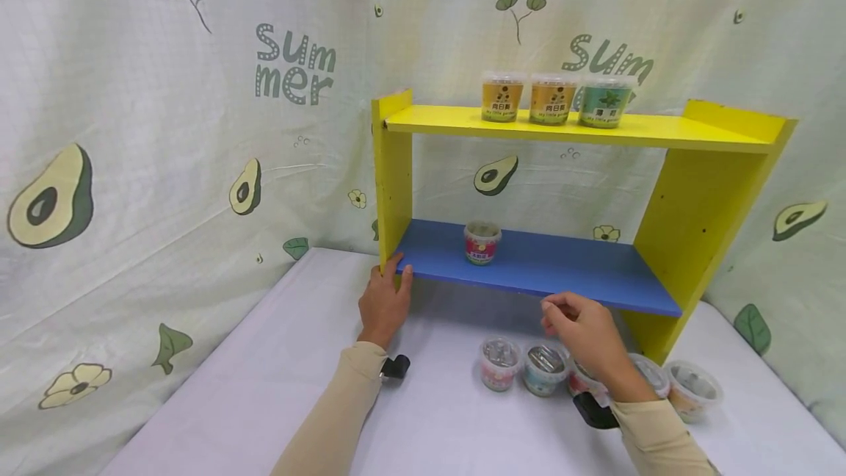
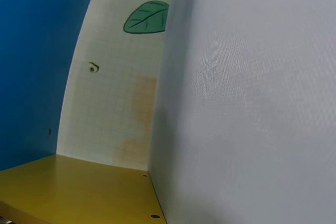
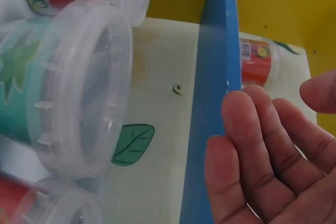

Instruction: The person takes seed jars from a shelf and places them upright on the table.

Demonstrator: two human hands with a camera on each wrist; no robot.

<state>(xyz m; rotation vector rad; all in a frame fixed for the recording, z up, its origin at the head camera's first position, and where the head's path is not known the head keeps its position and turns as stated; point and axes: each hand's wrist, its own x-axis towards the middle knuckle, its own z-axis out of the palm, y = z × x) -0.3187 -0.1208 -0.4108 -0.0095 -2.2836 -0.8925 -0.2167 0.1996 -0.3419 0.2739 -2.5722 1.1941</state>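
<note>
Nearest me, five cups point(image 1: 546, 369) stand upright in a row on the table point(image 1: 264, 388), mouths up. My right hand point(image 1: 584, 333) hovers just above them, fingers loosely bent and holding nothing; the right wrist view alone shows that bare palm. My left hand point(image 1: 385, 301) grips the front corner of the blue shelf point(image 1: 562, 270). Farther back a red cup point(image 1: 482, 242) stands upright on that shelf, and three cups point(image 1: 554, 98) top the yellow board point(image 1: 595, 131).
</note>
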